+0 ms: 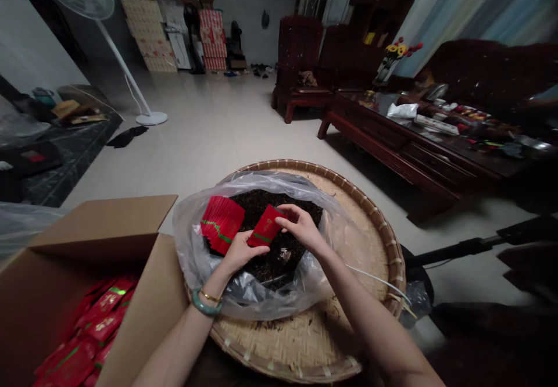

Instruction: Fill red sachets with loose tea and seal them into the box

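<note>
A small red packet point(265, 227) with a green stripe is held between my two hands over an open clear plastic bag point(192, 259). My left hand point(243, 251) grips its lower left end, thumb in front. At the packet's upper right edge, my right hand point(300, 226) pinches with thumb and fingers. Dark, dry, leaf-like material point(279, 265) fills the bag. A fanned stack of matching red packets point(222, 221) lies on it, just left of my left hand. The bag sits on a round woven bamboo tray point(279, 349).
An open cardboard box point(161, 282) with many red packets point(93, 329) stands at the left. A standing fan point(150, 118) is farther back. To the right are a cluttered wooden table point(392, 137) and a black pole point(462, 250) beside the tray.
</note>
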A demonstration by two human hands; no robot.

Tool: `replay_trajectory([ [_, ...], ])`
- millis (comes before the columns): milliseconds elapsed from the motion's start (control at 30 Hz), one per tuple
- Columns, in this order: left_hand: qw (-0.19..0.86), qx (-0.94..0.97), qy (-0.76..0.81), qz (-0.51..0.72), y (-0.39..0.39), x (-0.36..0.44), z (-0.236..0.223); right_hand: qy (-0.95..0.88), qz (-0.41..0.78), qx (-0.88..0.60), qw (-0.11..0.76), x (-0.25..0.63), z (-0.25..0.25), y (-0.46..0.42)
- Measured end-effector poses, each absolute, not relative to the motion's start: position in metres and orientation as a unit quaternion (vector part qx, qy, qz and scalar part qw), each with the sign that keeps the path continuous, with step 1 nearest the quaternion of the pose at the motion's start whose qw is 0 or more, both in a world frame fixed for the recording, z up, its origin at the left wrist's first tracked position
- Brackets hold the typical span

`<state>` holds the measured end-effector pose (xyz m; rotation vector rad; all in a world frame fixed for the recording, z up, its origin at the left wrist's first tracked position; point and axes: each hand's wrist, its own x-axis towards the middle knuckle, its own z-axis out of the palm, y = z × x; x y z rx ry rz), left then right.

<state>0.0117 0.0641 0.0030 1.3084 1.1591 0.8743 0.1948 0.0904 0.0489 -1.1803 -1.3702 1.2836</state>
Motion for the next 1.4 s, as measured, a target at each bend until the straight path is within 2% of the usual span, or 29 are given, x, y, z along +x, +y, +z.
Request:
replay_trajectory([
  [167,0.578,0.542,0.447,0.416,0.065,0.012,0.007,-0.604,0.470,-0.483,0.426,0.194,0.048,0.087],
  [333,0.559,0.527,0.446,0.460,0.064,0.009,0.011,-0.681,0.408,-0.490,0.359,0.189,0.048,0.081],
  [567,0.503,0.556,0.480,0.456,0.065,0.007,0.008,-0.601,0.504,-0.496,0.372,0.181,0.036,0.081],
  [700,0.498,0.552,0.490,0.454,0.066,0.008,0.007,-0.565,0.564,-0.490,0.351,0.178,0.032,0.081],
  [1067,0.499,0.555,0.491,0.450,0.067,0.008,0.004,-0.526,0.601,-0.496,0.340,0.175,0.030,0.081],
  [1200,0.564,0.503,0.473,0.453,0.066,0.009,0.004,-0.522,0.582,-0.506,0.365,0.175,0.023,0.082],
  [1300,0.652,0.465,0.431,0.415,0.064,0.010,0.005,-0.523,0.563,-0.511,0.385,0.170,0.016,0.080],
  [1400,0.690,0.457,0.424,0.368,0.062,0.010,0.006,-0.541,0.546,-0.504,0.394,0.167,0.014,0.080],
])
